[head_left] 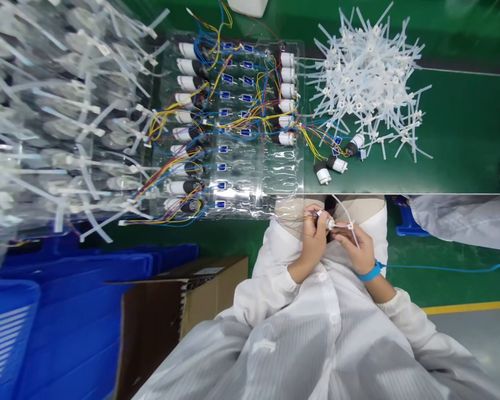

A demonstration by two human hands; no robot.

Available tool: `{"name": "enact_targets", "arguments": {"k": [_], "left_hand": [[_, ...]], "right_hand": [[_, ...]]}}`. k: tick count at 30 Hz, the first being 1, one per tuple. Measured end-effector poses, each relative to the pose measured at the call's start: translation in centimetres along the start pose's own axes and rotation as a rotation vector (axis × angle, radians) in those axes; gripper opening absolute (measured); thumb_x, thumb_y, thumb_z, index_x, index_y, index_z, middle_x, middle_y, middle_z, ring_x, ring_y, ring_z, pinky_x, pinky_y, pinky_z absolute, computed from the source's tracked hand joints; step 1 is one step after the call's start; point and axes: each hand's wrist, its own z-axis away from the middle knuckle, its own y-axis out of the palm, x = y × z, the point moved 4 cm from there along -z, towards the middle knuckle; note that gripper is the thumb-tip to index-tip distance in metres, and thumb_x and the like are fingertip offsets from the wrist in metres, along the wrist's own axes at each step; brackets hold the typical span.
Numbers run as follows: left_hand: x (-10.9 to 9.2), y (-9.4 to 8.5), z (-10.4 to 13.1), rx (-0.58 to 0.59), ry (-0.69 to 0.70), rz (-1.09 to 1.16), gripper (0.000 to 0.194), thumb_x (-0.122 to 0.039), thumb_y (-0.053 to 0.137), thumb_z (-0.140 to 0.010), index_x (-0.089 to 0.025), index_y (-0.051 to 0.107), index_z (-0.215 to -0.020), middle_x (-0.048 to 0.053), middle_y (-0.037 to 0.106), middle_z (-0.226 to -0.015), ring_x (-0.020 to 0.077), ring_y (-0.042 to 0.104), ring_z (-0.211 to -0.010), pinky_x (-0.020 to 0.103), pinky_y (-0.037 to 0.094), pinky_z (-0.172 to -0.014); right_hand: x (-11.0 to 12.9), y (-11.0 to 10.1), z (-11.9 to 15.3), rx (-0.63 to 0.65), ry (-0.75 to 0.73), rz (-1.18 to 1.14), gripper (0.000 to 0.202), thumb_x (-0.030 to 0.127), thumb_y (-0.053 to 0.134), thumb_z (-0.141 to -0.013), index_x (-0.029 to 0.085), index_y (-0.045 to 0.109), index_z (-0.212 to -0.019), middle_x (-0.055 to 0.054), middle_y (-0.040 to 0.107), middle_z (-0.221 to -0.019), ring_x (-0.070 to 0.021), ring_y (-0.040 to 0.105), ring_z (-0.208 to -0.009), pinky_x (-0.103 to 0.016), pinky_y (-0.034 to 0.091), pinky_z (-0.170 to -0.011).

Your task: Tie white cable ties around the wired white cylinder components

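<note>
My left hand [314,238] is closed round a small pump motor [330,224], with its white end showing past the fingers and thin wires trailing out to the left. The fingers of my right hand [359,251] pinch a tube piece with a white T-connector [350,225]. One tube of that piece points at the white end of the motor, but whether they are joined is too small to tell. Both hands are above my lap, just off the table's front edge. On the table nearby lie three loose pump motors [323,174] with coloured wires.
A clear plastic tray [254,189] carries rows of wired motors. Behind the loose motors is a heap of T-tube pieces [366,78]. Stacked clear trays with tubed parts [66,122] fill the left. Blue crates [75,311] and a cardboard box [216,294] stand below. A blue cord [441,268] runs from my right wristband.
</note>
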Motion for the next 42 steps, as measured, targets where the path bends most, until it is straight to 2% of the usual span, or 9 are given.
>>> {"name": "enact_targets", "arguments": {"k": [3, 7, 9, 12, 16, 22, 30, 35, 42], "left_hand": [[-0.5, 0.2, 0.2, 0.065, 0.010, 0.079, 0.039, -0.063, 0.064, -0.108, -0.025, 0.057, -0.104, 0.001, 0.064, -0.093, 0.0140, 0.054, -0.068, 0.027, 0.049, -0.062], [-0.7, 0.3, 0.4, 0.153, 0.073, 0.155, 0.038, -0.062, 0.065, -0.108, -0.025, 0.056, -0.108, 0.002, 0.066, -0.101, 0.0142, 0.058, -0.073, 0.028, 0.053, -0.067], [-0.6, 0.4, 0.6, 0.206, 0.090, 0.186, 0.036, -0.061, 0.066, -0.108, -0.026, 0.054, -0.111, 0.002, 0.066, -0.104, 0.0140, 0.059, -0.074, 0.028, 0.052, -0.069], [-0.5, 0.8, 0.9, 0.323, 0.107, 0.175, 0.033, -0.057, 0.066, -0.109, -0.026, 0.055, -0.112, 0.003, 0.066, -0.105, 0.0158, 0.061, -0.083, 0.030, 0.053, -0.078], [-0.8, 1.2, 1.3, 0.472, 0.160, 0.150, 0.024, -0.047, 0.067, -0.111, -0.024, 0.060, -0.112, 0.003, 0.067, -0.105, 0.0182, 0.064, -0.096, 0.033, 0.051, -0.090], [-1.4, 1.0, 2.0, 0.528, 0.226, 0.139, 0.020, -0.043, 0.063, -0.112, -0.023, 0.060, -0.112, 0.006, 0.066, -0.110, 0.0215, 0.064, -0.101, 0.037, 0.050, -0.093], [-5.3, 0.6, 3.3, 0.533, 0.689, -0.028, 0.015, -0.037, 0.056, -0.112, -0.024, 0.058, -0.104, 0.008, 0.063, -0.113, 0.0260, 0.065, -0.107, 0.045, 0.056, -0.093], [-6.5, 0.5, 3.3, 0.547, 0.810, -0.100, 0.007, -0.030, 0.054, -0.111, -0.024, 0.057, -0.111, 0.008, 0.058, -0.119, 0.0253, 0.066, -0.114, 0.045, 0.059, -0.096], [-6.1, 0.8, 2.7, 0.608, 0.738, -0.158, 0.044, -0.039, 0.068, -0.110, -0.027, 0.050, -0.148, 0.012, 0.064, -0.131, 0.0278, 0.067, -0.123, 0.046, 0.060, -0.100]], "right_hand": [[-0.2, -1.1, 1.1, 0.046, 0.109, -0.149, 0.050, 0.044, 0.087, -0.097, 0.031, 0.069, -0.141, -0.009, 0.077, -0.129, -0.0293, 0.080, -0.111, -0.052, 0.066, -0.105], [1.9, -3.2, 2.1, 0.051, 0.065, -0.269, 0.077, 0.043, 0.087, -0.097, 0.045, 0.046, -0.162, -0.008, 0.064, -0.147, -0.0286, 0.077, -0.118, -0.052, 0.069, -0.102], [3.3, -3.9, 2.1, 0.069, 0.040, -0.251, 0.079, 0.047, 0.085, -0.098, 0.045, 0.043, -0.166, -0.009, 0.063, -0.146, -0.0299, 0.074, -0.122, -0.052, 0.068, -0.102], [4.5, -4.3, 1.6, 0.033, 0.041, -0.099, 0.069, 0.049, 0.084, -0.099, 0.037, 0.053, -0.160, -0.010, 0.068, -0.135, -0.0294, 0.072, -0.120, -0.048, 0.066, -0.101], [4.7, -4.2, 1.1, -0.014, 0.038, 0.082, 0.037, 0.048, 0.080, -0.102, 0.029, 0.073, -0.133, -0.007, 0.073, -0.110, -0.0250, 0.071, -0.104, -0.042, 0.062, -0.096], [5.0, -3.6, 2.3, -0.016, -0.010, 0.100, 0.027, 0.037, 0.081, -0.101, 0.028, 0.071, -0.124, -0.003, 0.075, -0.103, -0.0222, 0.072, -0.095, -0.038, 0.060, -0.089], [7.8, -1.7, 3.3, -0.179, -0.154, 0.046, 0.020, 0.024, 0.083, -0.099, 0.028, 0.070, -0.113, -0.004, 0.080, -0.104, -0.0228, 0.077, -0.095, -0.037, 0.060, -0.084], [9.1, -1.2, 3.0, -0.212, -0.265, -0.022, 0.022, 0.017, 0.083, -0.097, 0.028, 0.066, -0.107, -0.002, 0.080, -0.095, -0.0214, 0.077, -0.089, -0.034, 0.057, -0.076], [10.1, -1.5, 3.0, -0.240, -0.409, 0.058, 0.020, 0.018, 0.079, -0.099, 0.030, 0.064, -0.106, -0.004, 0.080, -0.093, -0.0253, 0.078, -0.085, -0.044, 0.063, -0.077]]}}
